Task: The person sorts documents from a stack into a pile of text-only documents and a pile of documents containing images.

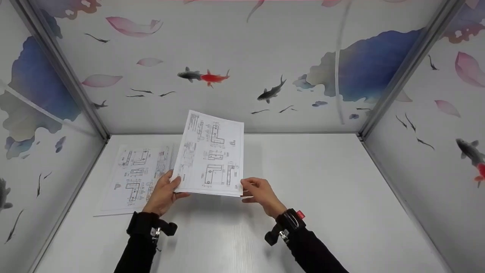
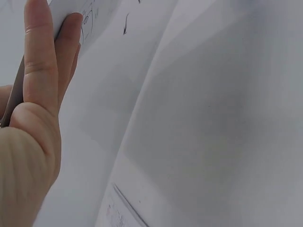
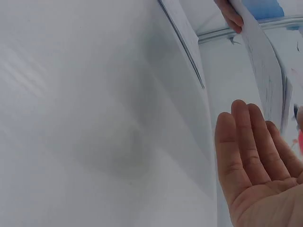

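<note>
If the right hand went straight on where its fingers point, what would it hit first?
Most likely the raised rectangular white paper sheets printed with black line drawings, held by the left hand; their near corner lies right by the right hand. Whether they touch is unclear.

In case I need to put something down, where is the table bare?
The table is bare between the right hand and right wall, and between the black sleeves. Its left is crowded: flat papers lie there, near the left hand and its held sheets.
</note>
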Motion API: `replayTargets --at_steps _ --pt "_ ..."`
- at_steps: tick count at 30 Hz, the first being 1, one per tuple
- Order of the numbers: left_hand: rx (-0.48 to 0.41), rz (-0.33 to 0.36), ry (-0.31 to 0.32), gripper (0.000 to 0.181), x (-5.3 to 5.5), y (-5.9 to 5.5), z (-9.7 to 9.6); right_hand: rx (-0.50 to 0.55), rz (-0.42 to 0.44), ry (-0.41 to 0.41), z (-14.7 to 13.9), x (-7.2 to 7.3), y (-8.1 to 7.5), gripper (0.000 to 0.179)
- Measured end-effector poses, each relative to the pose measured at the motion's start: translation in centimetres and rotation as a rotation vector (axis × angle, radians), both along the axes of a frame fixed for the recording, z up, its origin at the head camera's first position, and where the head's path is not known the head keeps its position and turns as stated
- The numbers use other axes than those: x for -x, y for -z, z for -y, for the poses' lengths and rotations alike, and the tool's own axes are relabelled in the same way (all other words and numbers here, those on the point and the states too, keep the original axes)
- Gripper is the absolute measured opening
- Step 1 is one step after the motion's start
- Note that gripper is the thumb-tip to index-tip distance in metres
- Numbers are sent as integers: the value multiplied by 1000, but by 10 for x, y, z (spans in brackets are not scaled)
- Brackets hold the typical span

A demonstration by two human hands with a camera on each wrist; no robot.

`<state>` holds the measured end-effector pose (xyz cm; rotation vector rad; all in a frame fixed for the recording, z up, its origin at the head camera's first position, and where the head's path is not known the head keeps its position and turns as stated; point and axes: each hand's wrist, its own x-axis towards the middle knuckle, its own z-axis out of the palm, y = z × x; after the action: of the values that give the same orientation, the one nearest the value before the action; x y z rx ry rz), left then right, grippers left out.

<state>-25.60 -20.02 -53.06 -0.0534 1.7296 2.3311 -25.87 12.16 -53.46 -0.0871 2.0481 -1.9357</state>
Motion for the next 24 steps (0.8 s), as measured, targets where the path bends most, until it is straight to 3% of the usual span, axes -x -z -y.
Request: replayTargets --at_steps 6,14,20,24 --pt "-65 -17 5 42 0 3 -15 29 7 123 2 0 -1 25" --pt "-193 49 2 42 1 -1 -21 51 -8 222 -1 1 -3 21" --pt "-195 52 -6 42 0 2 -21 33 -71 291 -1 0 -4 17" --pt "-196 49 -3 41 -1 4 -22 40 -62 320 -1 1 -4 22"
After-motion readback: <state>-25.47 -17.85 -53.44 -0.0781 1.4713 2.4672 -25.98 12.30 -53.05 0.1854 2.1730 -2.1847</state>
